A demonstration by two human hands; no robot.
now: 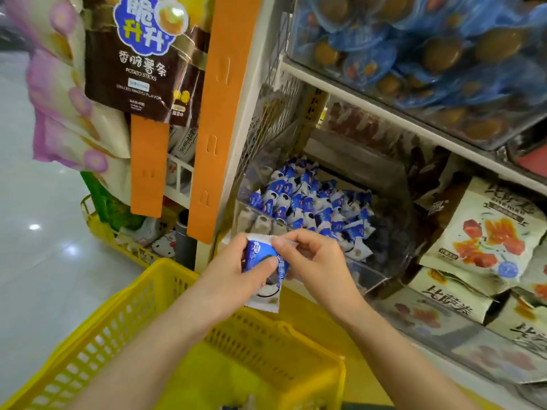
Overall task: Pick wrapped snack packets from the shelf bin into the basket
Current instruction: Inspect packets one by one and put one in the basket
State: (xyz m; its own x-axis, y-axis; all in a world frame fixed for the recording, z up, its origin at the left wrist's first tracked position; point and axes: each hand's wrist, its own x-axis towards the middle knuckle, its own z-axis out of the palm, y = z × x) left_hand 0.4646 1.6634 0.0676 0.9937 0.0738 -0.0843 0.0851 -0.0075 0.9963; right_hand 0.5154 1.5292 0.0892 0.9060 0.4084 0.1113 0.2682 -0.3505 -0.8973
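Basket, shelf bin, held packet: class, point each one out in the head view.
basket [142, 313]: head view, yellow left rim.
shelf bin [381, 281]: head view, clear front wall.
held packet [257, 255]: head view, blue middle.

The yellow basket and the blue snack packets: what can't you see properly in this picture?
- Head view: the floor of the yellow plastic basket is cut off by the bottom edge and covered by both forearms, so what lies inside is unclear.
- The blue-and-white wrapped packets are partly covered by the left hand and right hand; their number is unclear.
- The clear shelf bin hides its lower packets under the pile.
- Packet print is too small.
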